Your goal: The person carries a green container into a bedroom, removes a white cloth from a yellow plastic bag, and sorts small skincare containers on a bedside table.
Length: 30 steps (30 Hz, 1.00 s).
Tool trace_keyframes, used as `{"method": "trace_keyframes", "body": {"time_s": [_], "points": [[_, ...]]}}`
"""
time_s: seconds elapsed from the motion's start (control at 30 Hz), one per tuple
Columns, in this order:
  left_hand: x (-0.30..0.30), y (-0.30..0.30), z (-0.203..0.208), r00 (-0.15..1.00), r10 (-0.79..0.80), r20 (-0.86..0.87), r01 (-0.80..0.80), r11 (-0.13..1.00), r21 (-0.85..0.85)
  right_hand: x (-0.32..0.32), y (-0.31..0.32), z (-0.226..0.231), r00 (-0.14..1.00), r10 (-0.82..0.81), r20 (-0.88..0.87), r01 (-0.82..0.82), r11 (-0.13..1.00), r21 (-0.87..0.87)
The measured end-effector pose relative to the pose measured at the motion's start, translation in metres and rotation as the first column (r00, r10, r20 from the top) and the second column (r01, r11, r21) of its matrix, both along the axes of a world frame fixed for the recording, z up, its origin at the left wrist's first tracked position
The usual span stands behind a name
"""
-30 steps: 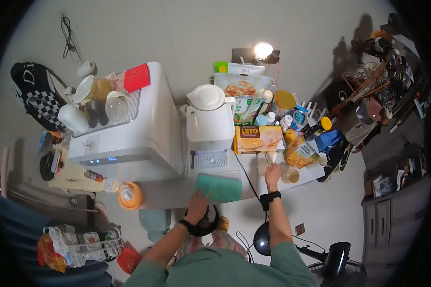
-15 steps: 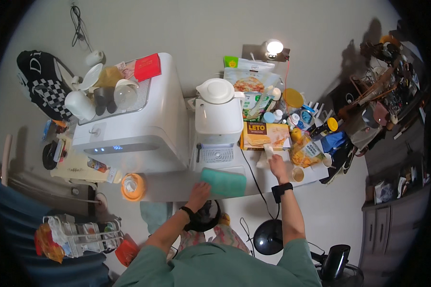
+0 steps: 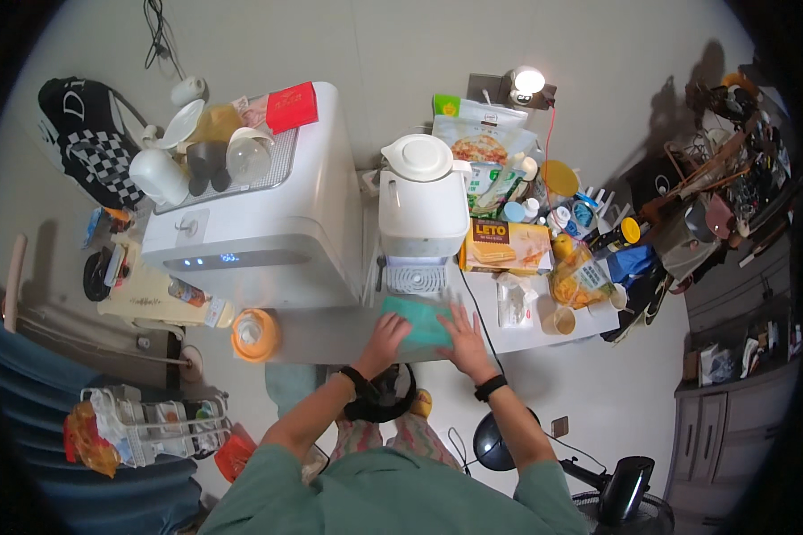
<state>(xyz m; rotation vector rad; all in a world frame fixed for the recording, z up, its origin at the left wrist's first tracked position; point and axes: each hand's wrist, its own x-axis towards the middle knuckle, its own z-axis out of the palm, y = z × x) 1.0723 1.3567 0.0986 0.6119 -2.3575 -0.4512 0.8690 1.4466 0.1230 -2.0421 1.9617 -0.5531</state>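
Head view: your left hand (image 3: pixel 388 343) bent over the left side of the green cloth (image 3: pixel 426 323); whether it gripped, you couldn't tell. Your right hand (image 3: pixel 467 341) spread its fingers at the right edge. The cloth lay near the table's (image 3: pixel 321 332) front, before the white dispenser (image 3: pixel 422 214). Even, light pressure probably suited it, clear of the black cable (image 3: pixel 479 314).
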Motion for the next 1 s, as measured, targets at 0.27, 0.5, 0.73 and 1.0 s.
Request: {"method": "trace_keyframes", "body": {"time_s": [0.27,0.5,0.73,1.0], "points": [[0.025,0.02,0.112,0.961,0.182,-0.209,-0.167,0.982,0.088,0.013,0.007,0.042,0.972,-0.02,0.234,0.071,0.975,-0.211],[0.15,0.084,0.124,0.815,0.55,-0.179,-0.426,0.78,0.459,0.028,0.074,0.043,0.255,-0.235,0.938,0.24,0.955,0.175],[0.241,0.131,0.086,0.821,0.566,-0.071,-0.348,0.595,0.724,0.099,0.092,0.05,0.577,-0.314,0.754,-0.011,0.92,0.391],[0.307,0.154,0.071,0.847,0.511,-0.148,-0.171,0.526,0.833,0.16,0.146,-0.161,0.901,-0.43,0.06,0.38,0.847,0.372]]}}
